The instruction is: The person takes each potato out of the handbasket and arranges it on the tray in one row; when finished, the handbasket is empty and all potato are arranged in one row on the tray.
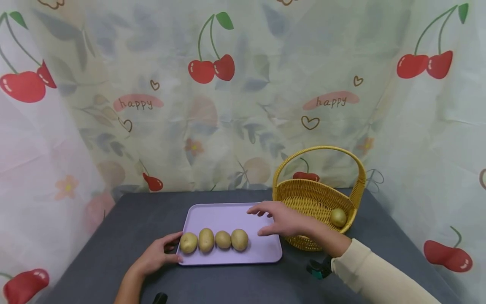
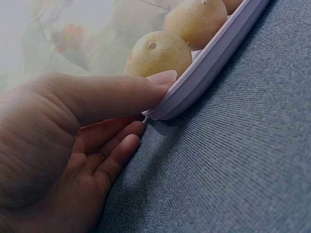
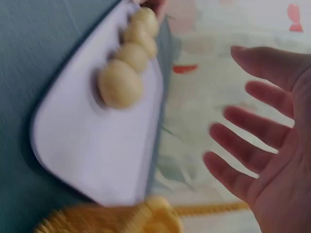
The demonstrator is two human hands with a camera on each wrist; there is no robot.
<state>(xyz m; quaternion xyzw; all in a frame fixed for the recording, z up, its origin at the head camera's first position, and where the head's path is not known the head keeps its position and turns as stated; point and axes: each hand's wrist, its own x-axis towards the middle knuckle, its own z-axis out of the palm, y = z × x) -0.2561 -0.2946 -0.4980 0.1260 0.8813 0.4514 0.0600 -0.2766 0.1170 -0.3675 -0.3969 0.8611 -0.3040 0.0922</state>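
A row of several potatoes (image 1: 206, 240) lies along the near left part of a lilac tray (image 1: 262, 253). My left hand (image 1: 155, 256) holds the tray's near left corner; in the left wrist view the thumb (image 2: 121, 94) lies over the rim beside the end potato (image 2: 160, 53), with the other fingers curled below. My right hand (image 1: 282, 218) hovers over the tray's right part, fingers spread and nothing in it. In the right wrist view the same hand (image 3: 277, 131) shows an unfilled palm, apart from the potatoes (image 3: 120, 85).
A yellow wicker basket (image 1: 303, 196) with a tall arched handle stands right of the tray, behind my right forearm. One potato (image 1: 338, 217) sits inside it. Dark grey cloth (image 1: 152, 215) covers the table, and a cherry-print curtain (image 1: 243, 126) hangs behind and at both sides.
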